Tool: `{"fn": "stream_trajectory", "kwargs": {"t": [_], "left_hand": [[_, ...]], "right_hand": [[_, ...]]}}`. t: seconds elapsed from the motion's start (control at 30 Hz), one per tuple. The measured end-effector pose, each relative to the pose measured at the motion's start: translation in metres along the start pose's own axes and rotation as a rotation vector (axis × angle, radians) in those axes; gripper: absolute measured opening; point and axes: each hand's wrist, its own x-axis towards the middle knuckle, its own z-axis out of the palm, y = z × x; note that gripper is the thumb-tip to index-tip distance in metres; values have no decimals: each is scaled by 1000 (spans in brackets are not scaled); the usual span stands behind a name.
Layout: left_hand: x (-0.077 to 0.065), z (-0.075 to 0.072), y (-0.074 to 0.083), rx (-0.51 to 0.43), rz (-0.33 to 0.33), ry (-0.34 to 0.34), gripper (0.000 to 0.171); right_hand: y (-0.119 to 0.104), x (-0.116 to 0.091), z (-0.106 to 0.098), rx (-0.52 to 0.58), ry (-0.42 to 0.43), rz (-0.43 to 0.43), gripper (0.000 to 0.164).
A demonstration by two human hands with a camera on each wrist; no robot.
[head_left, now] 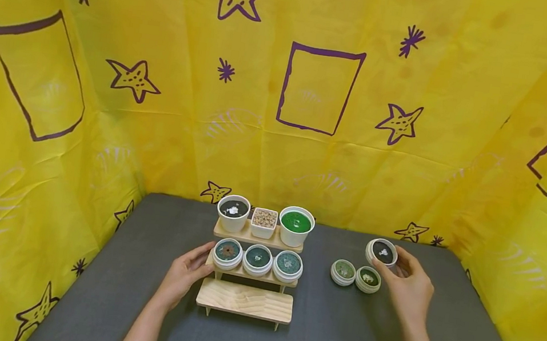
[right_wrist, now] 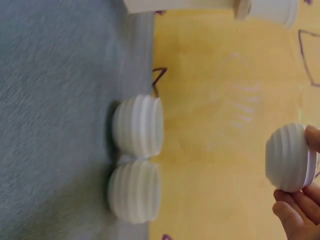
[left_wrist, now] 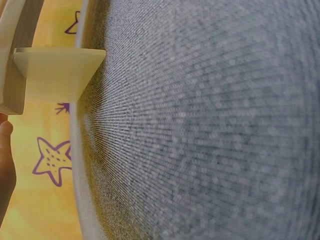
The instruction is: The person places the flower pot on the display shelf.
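In the head view my right hand [head_left: 410, 289] grips a small white ribbed pot [head_left: 372, 251] with dark contents, raised off the table. The right wrist view shows this ribbed pot [right_wrist: 286, 157] between thumb and fingers. Below it two ribbed pots with green contents, a left one [head_left: 343, 273] and a right one [head_left: 368, 280], sit side by side on the table. My left hand [head_left: 181, 276] holds the left end of the middle step of a three-step wooden stand [head_left: 245, 300]. In the left wrist view the stand's end [left_wrist: 12, 90] shows near a finger.
Three teal-filled pots [head_left: 257, 259] line the middle step. On the top step are a dark-filled cup [head_left: 233, 214], a square dish of grains [head_left: 263, 224] and a green-filled cup [head_left: 295, 226]. Yellow patterned cloth [head_left: 305, 169] surrounds the grey table [head_left: 324, 338].
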Motion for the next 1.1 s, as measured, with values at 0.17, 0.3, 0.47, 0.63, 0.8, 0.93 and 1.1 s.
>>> {"fn": "stream_trajectory", "kwargs": {"t": [0.17, 0.3, 0.47, 0.63, 0.8, 0.93, 1.1], "left_hand": [[0, 0, -2, -17, 10, -10, 62], [0, -1, -3, -20, 23, -13, 62], [0, -1, -3, -21, 29, -18, 61], [0, -1, -3, -24, 23, -18, 61], [0, -1, -3, -20, 22, -19, 61], [0, -1, -3, -17, 24, -19, 61], [0, -1, -3, -13, 23, -22, 61]], "right_hand": [[-18, -9, 1, 29, -13, -45, 58], [-34, -17, 3, 75, -34, -103, 57], [-50, -27, 6, 120, -80, -164, 57], [-61, -36, 12, 145, -108, -216, 56], [-70, -43, 22, 156, -141, -269, 54], [-75, -48, 35, 199, -192, -322, 55], [-82, -58, 51, 229, -251, -383, 56]]}}
